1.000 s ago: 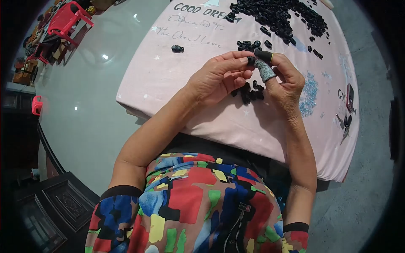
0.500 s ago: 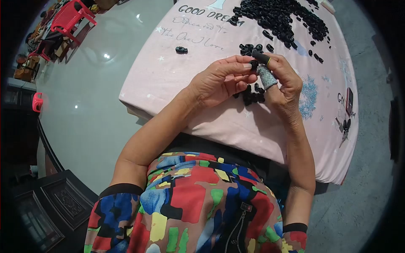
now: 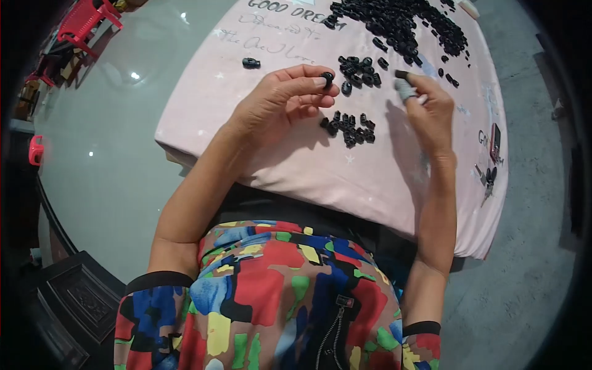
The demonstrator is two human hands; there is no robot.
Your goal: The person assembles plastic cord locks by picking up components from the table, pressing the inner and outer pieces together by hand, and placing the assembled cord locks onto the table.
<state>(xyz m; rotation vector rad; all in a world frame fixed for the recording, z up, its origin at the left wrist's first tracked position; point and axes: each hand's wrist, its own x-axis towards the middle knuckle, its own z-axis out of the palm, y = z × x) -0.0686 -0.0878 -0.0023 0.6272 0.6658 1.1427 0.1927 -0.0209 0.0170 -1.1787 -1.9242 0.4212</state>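
Note:
My left hand [image 3: 280, 95] is closed, pinching a small black cord lock [image 3: 327, 79] between thumb and forefinger above the table. My right hand [image 3: 431, 108] hovers to the right, apart from it and blurred by motion. A black cover sits on its forefinger and a grey cloth cover on its thumb; these tips are close together, and whether anything lies between them does not show. Beneath and between the hands lie two small groups of black cord locks, an upper group [image 3: 358, 71] and a lower group [image 3: 349, 129]. A single cord lock [image 3: 251, 63] rests to the left.
A large heap of black pieces [image 3: 394, 24] spreads over the far side of the pink-covered table [image 3: 296, 179]. Near the right edge lie a phone [image 3: 495, 143] and scissors-like tools [image 3: 489, 179]. A red chair [image 3: 89, 24] stands on the floor at far left.
My right hand has moved away from my left hand to the right. My left hand keeps the cord lock, now by itself. The whole view has shifted slightly.

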